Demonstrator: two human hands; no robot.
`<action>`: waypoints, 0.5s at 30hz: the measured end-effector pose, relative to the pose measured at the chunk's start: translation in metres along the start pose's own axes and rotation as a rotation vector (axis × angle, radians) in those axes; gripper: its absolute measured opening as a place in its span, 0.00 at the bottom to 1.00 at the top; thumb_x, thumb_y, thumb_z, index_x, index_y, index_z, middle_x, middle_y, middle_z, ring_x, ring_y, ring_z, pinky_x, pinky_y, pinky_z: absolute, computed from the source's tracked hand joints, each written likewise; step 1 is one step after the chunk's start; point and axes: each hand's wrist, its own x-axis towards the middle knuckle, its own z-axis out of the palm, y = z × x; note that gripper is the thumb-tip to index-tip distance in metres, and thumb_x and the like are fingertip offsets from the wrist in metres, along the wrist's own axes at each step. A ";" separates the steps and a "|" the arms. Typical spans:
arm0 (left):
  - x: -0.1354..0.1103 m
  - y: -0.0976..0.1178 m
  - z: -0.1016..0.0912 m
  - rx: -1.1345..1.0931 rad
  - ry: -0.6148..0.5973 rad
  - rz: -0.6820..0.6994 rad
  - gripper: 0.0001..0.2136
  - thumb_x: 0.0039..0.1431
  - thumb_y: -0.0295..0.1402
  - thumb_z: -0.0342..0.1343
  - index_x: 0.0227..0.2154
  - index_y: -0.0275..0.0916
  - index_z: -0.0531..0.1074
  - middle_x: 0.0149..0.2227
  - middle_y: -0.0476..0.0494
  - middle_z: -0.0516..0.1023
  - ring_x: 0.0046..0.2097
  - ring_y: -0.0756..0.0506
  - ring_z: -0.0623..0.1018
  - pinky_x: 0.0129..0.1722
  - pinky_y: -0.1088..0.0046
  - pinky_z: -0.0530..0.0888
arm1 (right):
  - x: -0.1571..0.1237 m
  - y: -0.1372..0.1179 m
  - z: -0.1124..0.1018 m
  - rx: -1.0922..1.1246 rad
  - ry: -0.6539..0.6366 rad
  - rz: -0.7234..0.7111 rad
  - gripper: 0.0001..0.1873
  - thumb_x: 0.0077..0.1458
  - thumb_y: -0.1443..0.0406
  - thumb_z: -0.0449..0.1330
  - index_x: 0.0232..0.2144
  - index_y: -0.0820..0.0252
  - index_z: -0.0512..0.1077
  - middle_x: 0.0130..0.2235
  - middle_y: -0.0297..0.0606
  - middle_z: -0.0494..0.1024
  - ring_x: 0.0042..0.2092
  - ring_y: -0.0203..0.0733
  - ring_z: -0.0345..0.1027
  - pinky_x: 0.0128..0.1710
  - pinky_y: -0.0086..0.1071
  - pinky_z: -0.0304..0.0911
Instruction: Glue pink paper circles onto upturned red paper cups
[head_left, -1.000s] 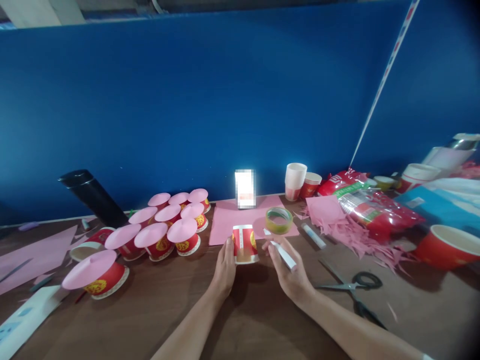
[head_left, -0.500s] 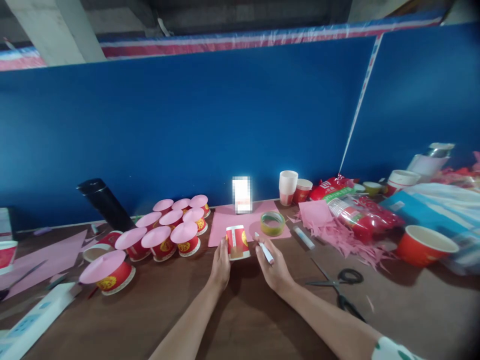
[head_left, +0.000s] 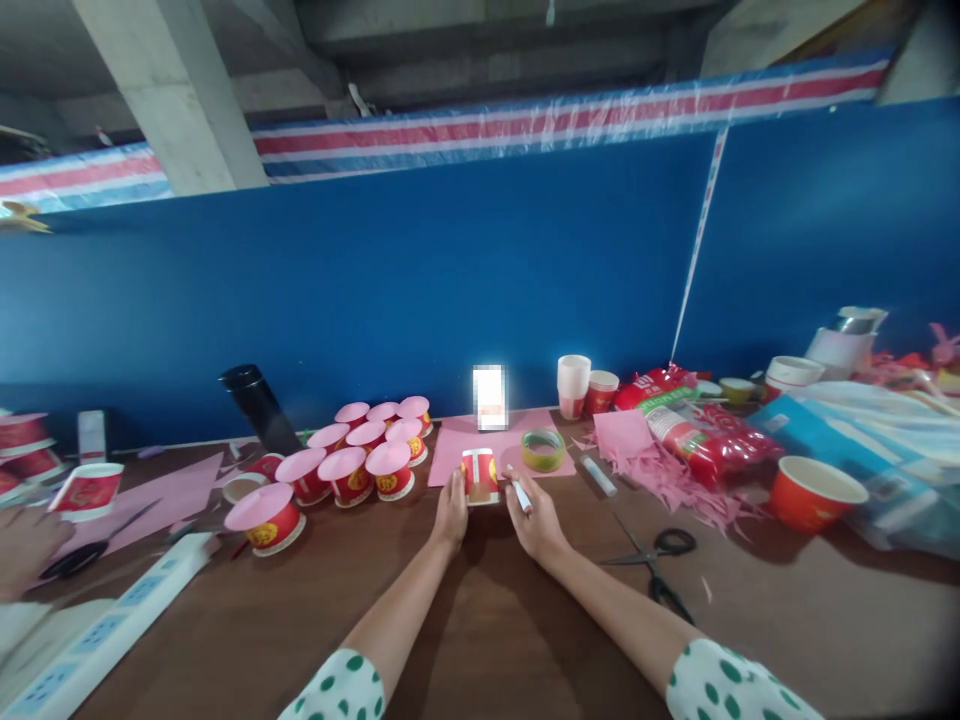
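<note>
My left hand [head_left: 451,512] is closed on the side of a red paper cup [head_left: 478,480], which is upside down with its pale seam towards me. Just to the right, my right hand [head_left: 537,520] grips a slim white marker [head_left: 522,494], its tip end pointing up and left at the cup; a small gap seems to lie between them. Behind the hands is a pink paper sheet [head_left: 457,440] with a roll of tape [head_left: 543,450] on it. Several upturned red cups [head_left: 393,484] topped with pink paper discs [head_left: 343,463] stand to the left.
Open scissors [head_left: 651,562] and a clear tube [head_left: 598,476] lie at right, near pink paper scraps [head_left: 675,480], bagged cups [head_left: 712,440] and an orange cup [head_left: 814,495]. At left are a black flask [head_left: 259,408], a power strip [head_left: 112,620] and another person's hand [head_left: 30,545].
The camera view has shifted left and up, so another person's hand and more cups show at the left edge. My hands keep the cup and marker in nearly the same hold.
</note>
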 end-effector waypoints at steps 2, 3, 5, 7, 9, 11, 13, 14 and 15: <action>0.000 0.000 0.001 -0.015 -0.005 0.014 0.20 0.58 0.43 0.41 0.39 0.31 0.71 0.42 0.37 0.76 0.45 0.43 0.73 0.43 0.70 0.69 | 0.000 0.003 0.002 -0.010 0.001 0.010 0.13 0.56 0.66 0.48 0.41 0.60 0.68 0.41 0.42 0.75 0.43 0.42 0.69 0.44 0.33 0.63; 0.000 -0.001 0.002 -0.021 -0.007 0.020 0.21 0.58 0.44 0.41 0.38 0.32 0.71 0.40 0.37 0.76 0.43 0.43 0.74 0.42 0.70 0.70 | 0.000 0.004 0.002 -0.015 0.009 0.018 0.13 0.56 0.65 0.48 0.41 0.60 0.68 0.41 0.42 0.75 0.43 0.42 0.69 0.43 0.33 0.63; 0.001 -0.003 0.003 -0.030 -0.004 0.024 0.21 0.57 0.45 0.41 0.36 0.31 0.71 0.37 0.38 0.77 0.39 0.44 0.75 0.40 0.70 0.70 | 0.001 0.006 0.003 -0.034 0.033 0.038 0.13 0.56 0.65 0.48 0.41 0.61 0.68 0.41 0.42 0.75 0.43 0.42 0.69 0.43 0.33 0.64; 0.001 -0.005 0.004 -0.034 0.003 0.022 0.22 0.57 0.46 0.41 0.36 0.31 0.71 0.34 0.38 0.77 0.37 0.44 0.75 0.39 0.70 0.70 | 0.001 0.007 0.004 -0.070 0.053 0.046 0.14 0.56 0.64 0.47 0.41 0.62 0.68 0.41 0.43 0.75 0.43 0.42 0.69 0.42 0.31 0.64; 0.002 -0.007 0.005 -0.034 0.015 0.016 0.22 0.56 0.46 0.42 0.37 0.31 0.71 0.34 0.39 0.77 0.37 0.44 0.75 0.39 0.70 0.70 | 0.001 0.007 0.004 -0.103 0.058 0.041 0.14 0.57 0.64 0.47 0.41 0.62 0.68 0.41 0.43 0.75 0.42 0.41 0.69 0.42 0.31 0.63; 0.003 -0.009 0.005 -0.032 0.035 0.008 0.22 0.56 0.47 0.42 0.37 0.32 0.70 0.35 0.38 0.76 0.38 0.43 0.75 0.39 0.70 0.70 | 0.001 0.007 0.003 -0.118 0.061 0.040 0.14 0.56 0.64 0.47 0.41 0.62 0.68 0.41 0.43 0.75 0.42 0.41 0.69 0.42 0.31 0.63; 0.004 -0.013 0.006 -0.027 0.052 0.001 0.22 0.56 0.47 0.42 0.37 0.32 0.70 0.35 0.38 0.76 0.38 0.43 0.75 0.39 0.69 0.69 | 0.001 0.008 0.004 -0.120 0.063 0.050 0.14 0.56 0.63 0.47 0.41 0.62 0.68 0.40 0.43 0.75 0.41 0.42 0.69 0.42 0.32 0.63; 0.005 -0.014 0.006 -0.024 0.060 -0.003 0.22 0.56 0.47 0.42 0.36 0.33 0.70 0.35 0.38 0.76 0.38 0.43 0.75 0.39 0.69 0.69 | 0.001 0.009 0.004 -0.122 0.065 0.057 0.14 0.56 0.63 0.47 0.40 0.62 0.68 0.40 0.43 0.75 0.41 0.42 0.70 0.41 0.32 0.63; 0.006 -0.016 0.006 -0.021 0.067 -0.006 0.21 0.56 0.47 0.42 0.35 0.33 0.71 0.35 0.39 0.76 0.38 0.44 0.74 0.39 0.69 0.69 | 0.001 0.009 0.004 -0.125 0.066 0.063 0.14 0.56 0.63 0.47 0.40 0.62 0.68 0.40 0.43 0.75 0.40 0.43 0.70 0.40 0.32 0.64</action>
